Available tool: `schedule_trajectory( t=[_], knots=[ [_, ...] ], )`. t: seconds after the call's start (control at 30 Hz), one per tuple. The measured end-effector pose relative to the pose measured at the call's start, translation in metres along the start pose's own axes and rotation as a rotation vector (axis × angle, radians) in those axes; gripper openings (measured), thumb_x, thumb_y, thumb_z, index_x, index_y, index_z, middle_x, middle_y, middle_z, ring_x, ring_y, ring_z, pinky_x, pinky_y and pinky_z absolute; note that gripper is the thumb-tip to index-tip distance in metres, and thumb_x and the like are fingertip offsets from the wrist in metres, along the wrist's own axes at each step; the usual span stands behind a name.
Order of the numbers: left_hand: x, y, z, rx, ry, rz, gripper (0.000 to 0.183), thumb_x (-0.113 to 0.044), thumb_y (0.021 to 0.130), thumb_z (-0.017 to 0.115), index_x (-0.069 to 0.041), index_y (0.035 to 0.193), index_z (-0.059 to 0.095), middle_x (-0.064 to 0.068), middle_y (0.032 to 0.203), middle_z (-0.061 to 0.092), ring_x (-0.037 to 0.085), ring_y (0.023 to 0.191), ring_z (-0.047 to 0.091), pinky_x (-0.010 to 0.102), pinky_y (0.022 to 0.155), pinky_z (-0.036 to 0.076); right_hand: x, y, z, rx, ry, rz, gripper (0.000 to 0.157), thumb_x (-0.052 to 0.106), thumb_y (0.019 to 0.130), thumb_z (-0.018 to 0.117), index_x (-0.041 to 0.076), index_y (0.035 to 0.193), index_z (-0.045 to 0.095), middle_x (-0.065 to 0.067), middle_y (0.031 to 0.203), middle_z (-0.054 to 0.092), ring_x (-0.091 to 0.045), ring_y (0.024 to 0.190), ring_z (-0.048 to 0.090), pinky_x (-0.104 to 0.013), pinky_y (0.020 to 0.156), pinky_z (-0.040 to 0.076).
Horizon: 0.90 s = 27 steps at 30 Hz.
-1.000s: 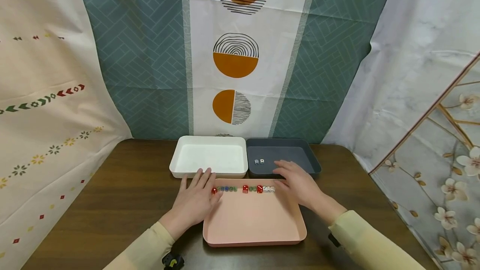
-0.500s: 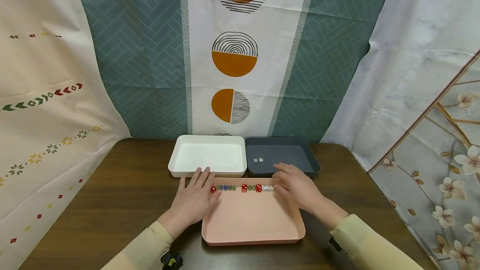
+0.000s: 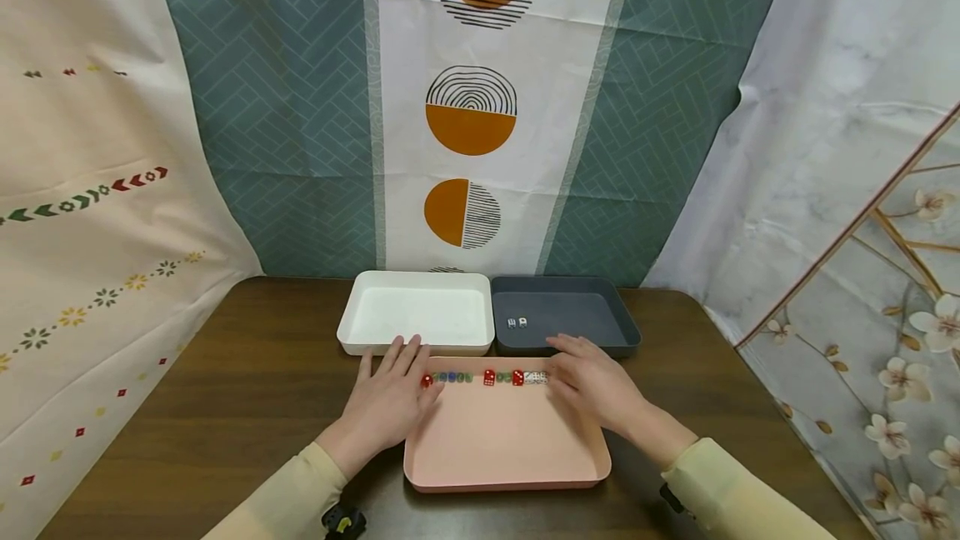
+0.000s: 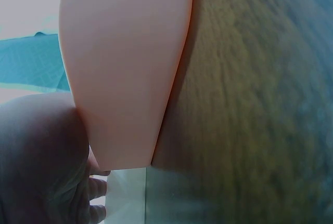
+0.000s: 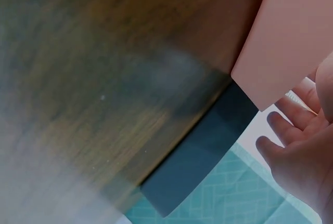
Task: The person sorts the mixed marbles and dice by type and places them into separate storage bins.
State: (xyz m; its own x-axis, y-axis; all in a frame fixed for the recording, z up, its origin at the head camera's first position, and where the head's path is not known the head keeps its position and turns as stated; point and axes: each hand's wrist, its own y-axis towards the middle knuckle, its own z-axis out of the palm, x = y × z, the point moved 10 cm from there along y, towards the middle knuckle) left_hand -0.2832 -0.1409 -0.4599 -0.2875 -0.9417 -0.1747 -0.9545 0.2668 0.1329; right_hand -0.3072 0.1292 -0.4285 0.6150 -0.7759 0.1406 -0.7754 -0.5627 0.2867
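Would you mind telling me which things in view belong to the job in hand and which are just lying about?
Apparently part of the job:
left hand
right hand
pink tray
red dice
white dice
blue and green pieces
white tray, likely
dark tray holding two small pale pieces, likely

Apparently just surroundings:
brown table
patterned hanging cloths

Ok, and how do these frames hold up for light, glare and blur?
Head: fairly even light, pink tray clear, a faint sheen on the table along its near side. Left wrist: left hand shadowed, table blurred toward the right edge. Right wrist: pale haze at lower left, right hand somewhat clearer.
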Motion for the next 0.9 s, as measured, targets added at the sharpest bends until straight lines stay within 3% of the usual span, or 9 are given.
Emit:
schedule_trajectory(
  t=[0.37,0.9],
  knots=[
    [-0.001,0.0,0.0,-0.008,0.0,0.005,0.071,-0.051,0.115,0.053,-0.003,0.168,0.045,0.018,0.175,0.038,0.043,0.164,0.029,0.077,0.125,0.018,0.0,-0.004,0.006,-0.018,-0.025,-0.012,0.036,0.018,0.093,0.092,0.008,0.126,0.082,-0.018,0.154,0.064,-0.04,0.149,0.054,-0.059,0.125,0.037],
    [-0.001,-0.001,0.001,-0.004,-0.011,0.005,0.072,-0.051,0.115,0.053,-0.003,0.168,0.045,0.018,0.176,0.037,0.042,0.165,0.027,0.077,0.126,0.017,-0.001,-0.001,0.015,0.012,-0.034,0.016,0.036,0.021,0.093,0.093,0.009,0.126,0.083,-0.018,0.157,0.061,-0.039,0.152,0.051,-0.059,0.127,0.034]
  ],
)
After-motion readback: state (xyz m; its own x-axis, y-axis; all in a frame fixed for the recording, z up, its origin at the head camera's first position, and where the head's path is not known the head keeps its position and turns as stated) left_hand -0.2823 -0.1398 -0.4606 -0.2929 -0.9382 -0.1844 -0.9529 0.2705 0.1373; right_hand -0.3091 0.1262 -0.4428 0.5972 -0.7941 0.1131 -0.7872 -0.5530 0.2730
